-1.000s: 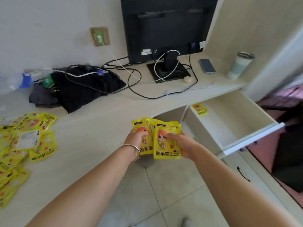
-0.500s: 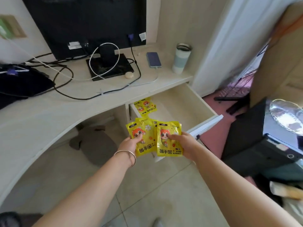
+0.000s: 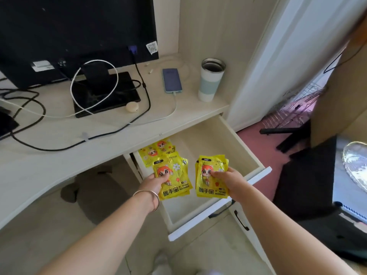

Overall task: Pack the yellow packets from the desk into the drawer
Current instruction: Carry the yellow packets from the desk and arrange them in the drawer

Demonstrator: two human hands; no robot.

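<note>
**Here: packing at the open drawer**

The left hand, a metal bangle on its wrist, pinches a fanned left stack of yellow hand-warmer packets, thumb on top over the cartoon face, fingers hidden beneath. At its 3 o'clock, near but apart, the right hand pinches the right stack in the same way. Both stacks hang above the drawer's front half. At 12 o'clock from the left stack, loose packets lie in the drawer's back left corner, partly under the desk edge. On the desk, at 12 o'clock from the drawer, a blue phone lies plugged into a white cable. A tumbler stands upright at the phone's 3 o'clock. The monitor stands at its 9 o'clock, a small cream case touching the monitor's base.
</note>
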